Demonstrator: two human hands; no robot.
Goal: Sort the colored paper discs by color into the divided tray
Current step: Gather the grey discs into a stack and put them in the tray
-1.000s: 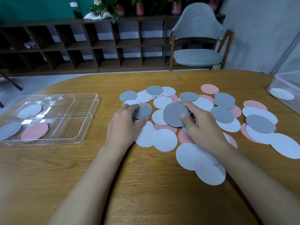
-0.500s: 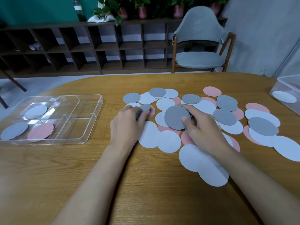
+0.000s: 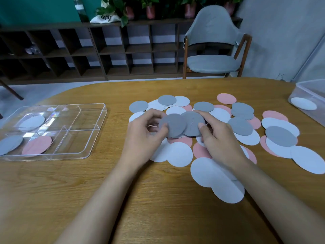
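Observation:
Grey, white and pink paper discs lie spread in a pile [image 3: 246,136] across the middle and right of the wooden table. My left hand [image 3: 146,138] pinches a grey disc [image 3: 173,125] lifted off the pile. My right hand [image 3: 218,138] holds a second grey disc [image 3: 193,123] by its edge, partly behind the first one. The clear divided tray [image 3: 84,136] sits at the left; one grey disc [image 3: 9,144], one pink disc [image 3: 37,145] and one pale disc [image 3: 31,121] lie in separate compartments.
A clear plastic bin [image 3: 309,95] with a white disc inside stands at the table's right edge. Behind the table are a grey chair [image 3: 212,48] and a dark wooden shelf unit [image 3: 88,50]. Bare wood shows in front of my arms.
My left hand has picked up the small grey disc from the pile and brought it beside the grey disc in my right hand. Both discs are now raised and overlapping.

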